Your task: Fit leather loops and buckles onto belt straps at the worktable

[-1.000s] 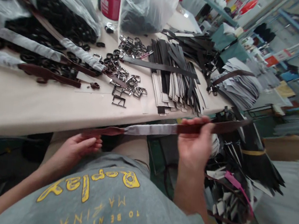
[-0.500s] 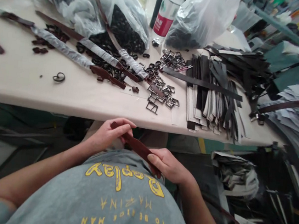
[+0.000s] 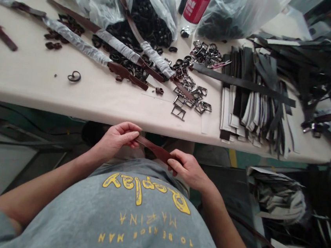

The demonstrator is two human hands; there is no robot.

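Observation:
A short brown leather strap (image 3: 157, 150) is stretched between my two hands, in front of the table's near edge. My left hand (image 3: 120, 138) pinches its narrower end between thumb and fingers. On the wider part, my right hand (image 3: 188, 169) is closed, its thumb on top. Metal buckles (image 3: 179, 112) lie in a loose pile on the table just beyond my hands. Brown straps with pale wrapping (image 3: 76, 43) lie crosswise to the left of them, over small dark loops (image 3: 124, 66).
Plastic bags (image 3: 153, 18) of black loops and a bottle with a red label (image 3: 196, 5) stand at the back. Stacked black and white strips (image 3: 244, 104) lie on the right of the table (image 3: 102, 109). A bin of scraps (image 3: 278, 199) stands below, at the right.
My hands have shifted along the strap. The left now pinches its narrow end, and the right has moved up slightly, the strap lying flatter. The camera view has shifted a little.

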